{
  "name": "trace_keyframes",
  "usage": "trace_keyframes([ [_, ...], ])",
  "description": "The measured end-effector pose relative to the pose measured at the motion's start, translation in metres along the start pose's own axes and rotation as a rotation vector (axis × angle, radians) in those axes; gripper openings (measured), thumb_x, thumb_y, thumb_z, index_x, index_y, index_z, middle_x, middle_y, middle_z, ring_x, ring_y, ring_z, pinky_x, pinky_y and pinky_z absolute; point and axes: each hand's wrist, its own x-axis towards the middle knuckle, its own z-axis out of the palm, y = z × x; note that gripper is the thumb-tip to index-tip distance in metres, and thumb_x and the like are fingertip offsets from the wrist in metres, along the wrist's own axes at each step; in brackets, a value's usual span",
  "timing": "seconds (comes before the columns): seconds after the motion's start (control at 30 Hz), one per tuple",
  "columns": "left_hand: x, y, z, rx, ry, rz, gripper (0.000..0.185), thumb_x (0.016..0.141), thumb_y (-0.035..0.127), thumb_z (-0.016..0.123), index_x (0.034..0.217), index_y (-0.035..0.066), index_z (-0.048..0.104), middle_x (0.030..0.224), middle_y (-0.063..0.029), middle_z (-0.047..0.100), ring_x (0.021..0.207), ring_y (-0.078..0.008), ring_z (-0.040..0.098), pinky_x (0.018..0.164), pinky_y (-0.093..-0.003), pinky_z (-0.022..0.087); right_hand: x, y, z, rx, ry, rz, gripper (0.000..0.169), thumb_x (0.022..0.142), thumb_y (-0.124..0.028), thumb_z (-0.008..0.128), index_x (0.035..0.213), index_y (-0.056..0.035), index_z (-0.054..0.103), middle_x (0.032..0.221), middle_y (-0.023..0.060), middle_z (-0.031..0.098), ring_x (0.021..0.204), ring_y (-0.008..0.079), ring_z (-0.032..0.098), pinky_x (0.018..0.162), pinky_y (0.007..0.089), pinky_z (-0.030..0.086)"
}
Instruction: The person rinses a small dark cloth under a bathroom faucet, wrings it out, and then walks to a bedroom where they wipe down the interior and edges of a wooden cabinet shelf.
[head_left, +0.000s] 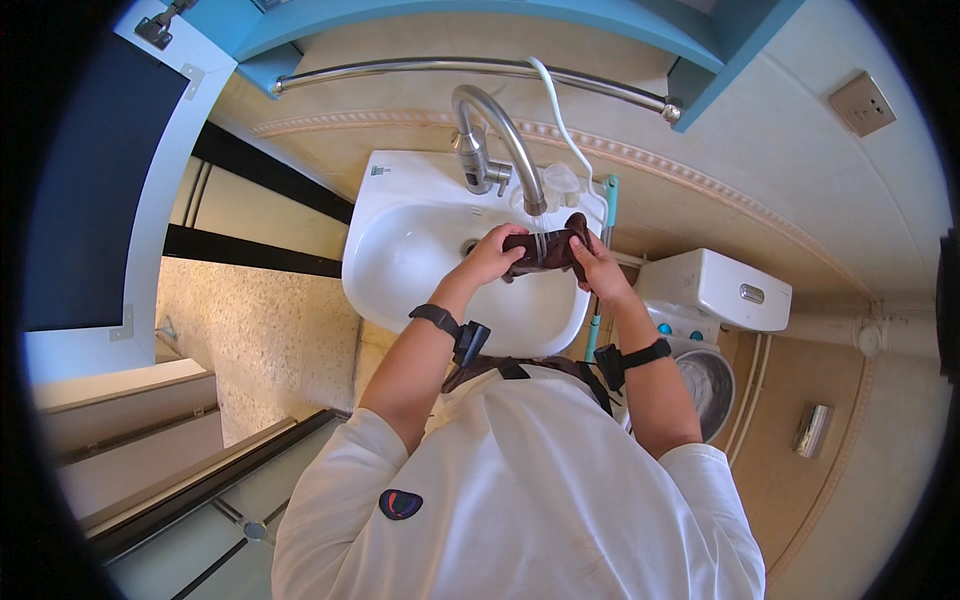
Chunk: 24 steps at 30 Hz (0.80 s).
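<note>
A wet dark brown cloth (551, 250) is stretched between my hands above the basin of a white ceramic sink (390, 262). My left hand (495, 255) grips its left end, with the thumb on top. At the cloth's right end, my right hand (592, 262) holds a bunched part that sticks up past the fingers. Water runs from the spout of a curved metal faucet (499, 124) onto the middle of the cloth. The sink's drain (469, 247) shows partly beside my left hand.
Behind the faucet's spout, a clear plastic cup (561, 182) stands on the sink's rim. A white hose (559, 112) hangs over a metal rail (420, 66). Right of the sink are a turquoise-handled pole (611, 199), a white toilet tank (720, 289) and a round metal-coloured tub (705, 390).
</note>
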Motion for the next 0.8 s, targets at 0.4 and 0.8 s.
trace_keyframes([
  [0.4,-0.006,-0.008,-0.002,-0.512,-0.163,-0.193,0.013,0.088,0.006,0.063,0.099,0.005,0.057,0.084,-0.0017,0.063,0.072,-0.0099,0.059,0.065,-0.0262,0.049,0.003,0.024,-0.005,0.022,-0.062,-0.304,0.035,0.101,-0.029,0.049,0.128,-0.0067,0.052,0.107,-0.0019,0.059,0.094,0.0109,0.052,0.085,0.0262,0.043],
  [0.8,-0.003,0.005,0.020,-0.316,0.003,-0.042,0.023,0.088,0.006,0.064,0.106,0.006,0.049,0.095,-0.0046,0.058,0.090,-0.0130,0.054,0.082,-0.0294,0.046,-0.005,0.027,-0.002,0.523,-0.096,-0.150,0.055,0.101,-0.038,0.045,0.146,-0.0116,0.028,0.136,0.0045,0.047,0.122,0.0179,0.047,0.103,0.0337,0.039],
])
